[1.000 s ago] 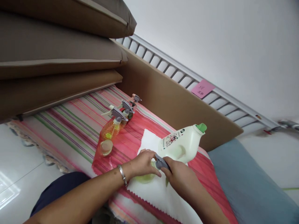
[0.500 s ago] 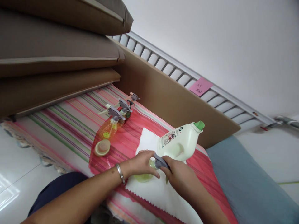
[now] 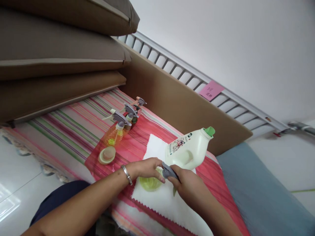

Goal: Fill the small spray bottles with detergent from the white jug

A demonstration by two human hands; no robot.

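A clear spray bottle (image 3: 149, 184) with yellow-green liquid stands on a white cloth (image 3: 159, 205) with a zigzag edge. My left hand (image 3: 148, 168) curls round the bottle's neck, thumb on the near side. My right hand (image 3: 188, 182) grips the grey trigger spray head (image 3: 169, 170) at the bottle's top; its fingertips are partly hidden. Just beyond my hands a pale jug (image 3: 193, 147) with a handle and a green spout leans at an angle in view. A round pale cap (image 3: 107, 155) lies left of my left hand.
Several other spray bottles (image 3: 115, 134) stand behind on red film over a striped cloth (image 3: 69, 131). Stacked cushions (image 3: 61, 49) rise at the left. A brown board (image 3: 172, 95) runs along the back, and a blue-grey cloth (image 3: 246, 183) lies at the right.
My left hand has shifted slightly left and down, so more of the bottle's yellow-green body shows. Both hands keep their grip; the red film's near left edge has spread outward.
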